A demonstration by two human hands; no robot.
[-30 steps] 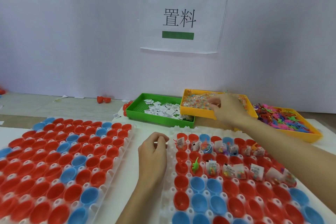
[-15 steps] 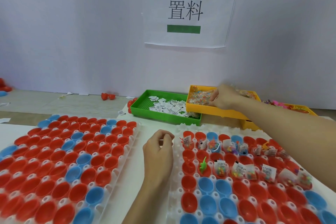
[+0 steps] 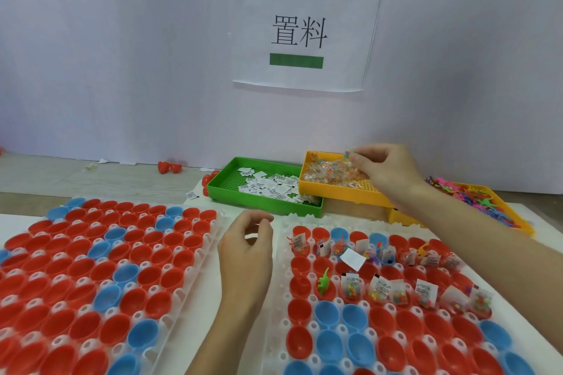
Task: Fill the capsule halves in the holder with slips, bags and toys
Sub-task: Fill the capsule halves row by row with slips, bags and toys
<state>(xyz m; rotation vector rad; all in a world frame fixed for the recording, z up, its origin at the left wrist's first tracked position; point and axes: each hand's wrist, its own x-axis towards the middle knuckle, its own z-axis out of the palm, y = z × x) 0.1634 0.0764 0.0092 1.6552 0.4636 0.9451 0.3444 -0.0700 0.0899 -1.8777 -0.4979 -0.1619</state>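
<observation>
Two white capsule holders lie side by side on the table: the left holder [image 3: 100, 277] carries only empty red and blue halves, the right holder [image 3: 380, 298] is the one being filled, so it sits directly below the supply trays, presumably to keep reaches short. Three trays stand along the back in a row — green tray [image 3: 231, 189] with paper slips [image 3: 268, 184], yellow tray [image 3: 338, 192] with clear bags of beads [image 3: 329, 173], a second yellow tray [image 3: 515, 216] with coloured toys [image 3: 469, 195] — one tray per fill item. Paper sign [image 3: 300, 30] taped to the wall above. In the right holder the two back rows are mostly filled with slips and bags; the front rows are empty. One green dinosaur toy [image 3: 324, 280] stands in a red half near the left end of the second row. Right hand [image 3: 387, 170] is over the bead tray, fingertips pinching one bag lifted clear of the pile. Left hand [image 3: 246, 253] hovers between the holders, fingers curled, thumb and forefinger close together — cannot tell whether it holds anything. Two loose red halves [image 3: 169, 167] lie by the wall.
</observation>
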